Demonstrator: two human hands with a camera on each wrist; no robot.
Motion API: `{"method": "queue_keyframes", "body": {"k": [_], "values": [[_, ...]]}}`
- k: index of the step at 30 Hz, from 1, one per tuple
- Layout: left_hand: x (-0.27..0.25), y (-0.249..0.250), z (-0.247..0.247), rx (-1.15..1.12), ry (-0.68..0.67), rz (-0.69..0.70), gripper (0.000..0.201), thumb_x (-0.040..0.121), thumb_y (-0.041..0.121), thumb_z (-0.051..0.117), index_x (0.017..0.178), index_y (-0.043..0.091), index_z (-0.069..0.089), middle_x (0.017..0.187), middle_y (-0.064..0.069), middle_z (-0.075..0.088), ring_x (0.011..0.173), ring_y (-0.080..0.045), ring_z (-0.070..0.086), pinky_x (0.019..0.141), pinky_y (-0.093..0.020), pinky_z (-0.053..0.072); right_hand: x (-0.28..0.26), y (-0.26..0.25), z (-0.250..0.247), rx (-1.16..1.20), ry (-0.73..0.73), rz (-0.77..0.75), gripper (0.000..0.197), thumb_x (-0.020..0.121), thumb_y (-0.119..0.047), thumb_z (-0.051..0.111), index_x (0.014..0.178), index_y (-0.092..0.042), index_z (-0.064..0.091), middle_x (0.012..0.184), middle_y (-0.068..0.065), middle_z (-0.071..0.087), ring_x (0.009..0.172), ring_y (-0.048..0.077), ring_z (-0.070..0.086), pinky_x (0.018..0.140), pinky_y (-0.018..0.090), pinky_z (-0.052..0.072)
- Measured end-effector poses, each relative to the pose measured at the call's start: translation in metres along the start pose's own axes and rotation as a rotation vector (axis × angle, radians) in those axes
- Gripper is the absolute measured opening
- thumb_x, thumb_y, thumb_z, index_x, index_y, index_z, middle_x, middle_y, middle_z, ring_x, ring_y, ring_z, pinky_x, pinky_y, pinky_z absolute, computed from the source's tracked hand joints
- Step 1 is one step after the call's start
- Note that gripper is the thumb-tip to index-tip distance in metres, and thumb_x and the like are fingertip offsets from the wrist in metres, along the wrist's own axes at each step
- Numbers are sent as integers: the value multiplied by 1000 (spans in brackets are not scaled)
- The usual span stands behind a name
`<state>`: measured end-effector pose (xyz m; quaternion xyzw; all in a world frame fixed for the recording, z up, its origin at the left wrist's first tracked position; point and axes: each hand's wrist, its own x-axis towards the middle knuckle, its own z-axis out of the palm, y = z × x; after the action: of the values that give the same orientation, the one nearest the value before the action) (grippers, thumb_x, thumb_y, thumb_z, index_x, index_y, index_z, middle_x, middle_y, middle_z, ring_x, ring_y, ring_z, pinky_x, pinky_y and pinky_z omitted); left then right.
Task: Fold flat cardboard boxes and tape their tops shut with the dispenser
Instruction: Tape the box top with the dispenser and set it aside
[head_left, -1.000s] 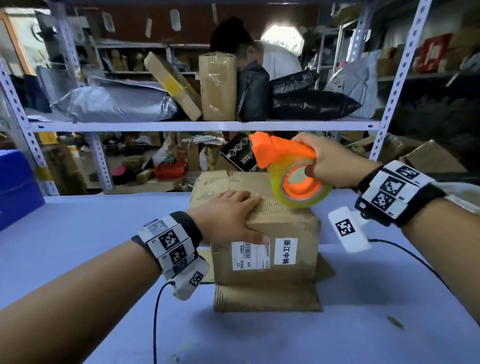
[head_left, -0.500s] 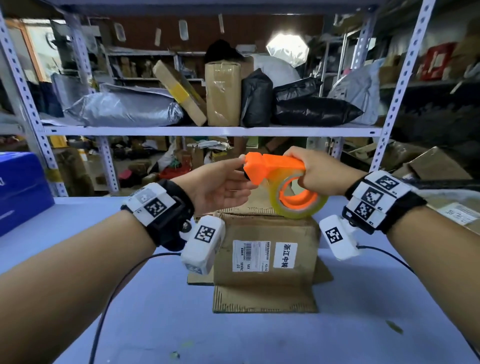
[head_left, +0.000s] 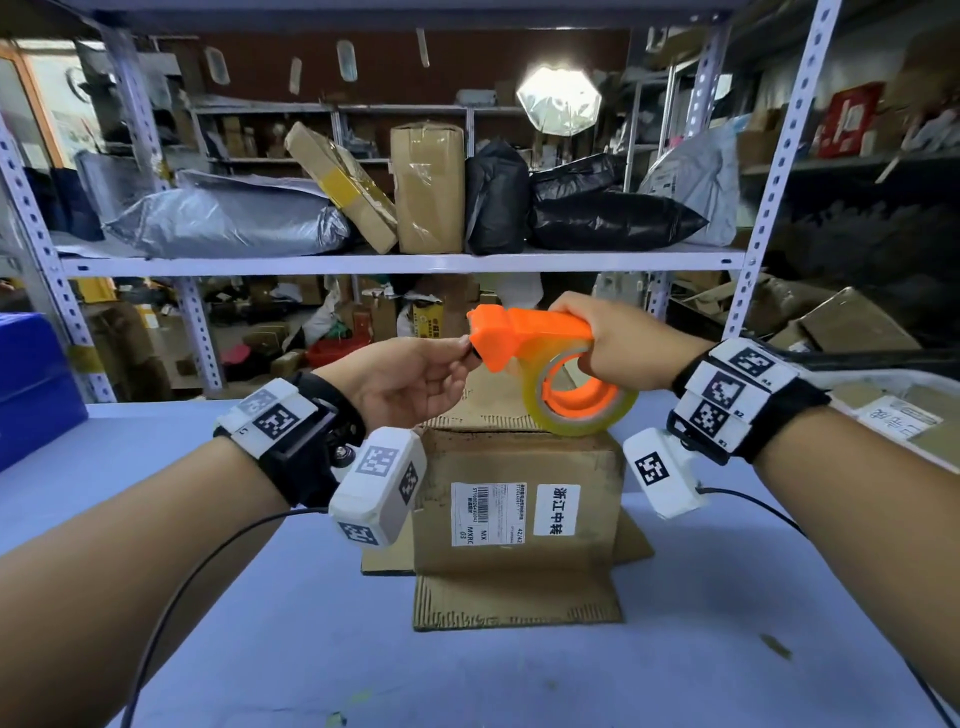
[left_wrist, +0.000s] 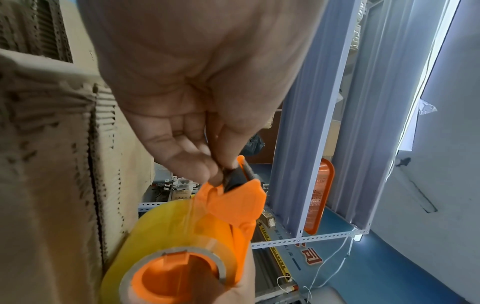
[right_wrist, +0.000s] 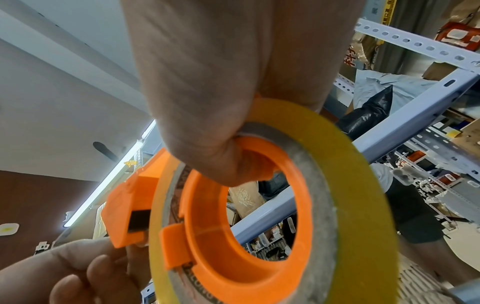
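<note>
A brown cardboard box with white labels stands on the blue table, its bottom flaps splayed out. Above it my right hand grips an orange tape dispenser loaded with a yellowish tape roll. The thumb reaches into the roll's core. My left hand pinches the tape end at the dispenser's nose, thumb and fingertips closed on it by the black cutter. The box's corrugated edge shows to the left of the left hand in its wrist view.
A grey metal shelf behind the table carries grey and black bags and taped parcels. A blue bin sits at the table's left. Flat cardboard lies at the far right. Cables trail from both wrists.
My left hand left the box top, rose to the dispenser's nose and now pinches the tape end. The dispenser has been lifted and turned flatter above the box.
</note>
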<state>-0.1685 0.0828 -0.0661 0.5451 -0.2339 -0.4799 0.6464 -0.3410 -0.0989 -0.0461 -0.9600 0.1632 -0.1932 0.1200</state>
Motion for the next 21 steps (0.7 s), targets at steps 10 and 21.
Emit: {"method": "queue_keyframes", "body": {"k": [10, 21], "values": [[2, -3, 2, -36, -36, 15, 11, 82, 26, 71, 84, 15, 69, 77, 2, 73, 53, -1, 56, 49, -15, 52, -4, 1, -2, 12, 4, -12, 43, 80, -1, 59, 111, -30, 52, 83, -8, 60, 71, 8, 57, 56, 24, 37], [-1, -3, -1, 42, -4, 13, 10, 88, 21, 70, 84, 13, 71, 72, 4, 67, 58, -4, 58, 53, -17, 54, -6, 3, -1, 34, 21, -33, 43, 80, 1, 61, 112, -27, 53, 85, -6, 61, 75, 13, 59, 59, 27, 41]]}}
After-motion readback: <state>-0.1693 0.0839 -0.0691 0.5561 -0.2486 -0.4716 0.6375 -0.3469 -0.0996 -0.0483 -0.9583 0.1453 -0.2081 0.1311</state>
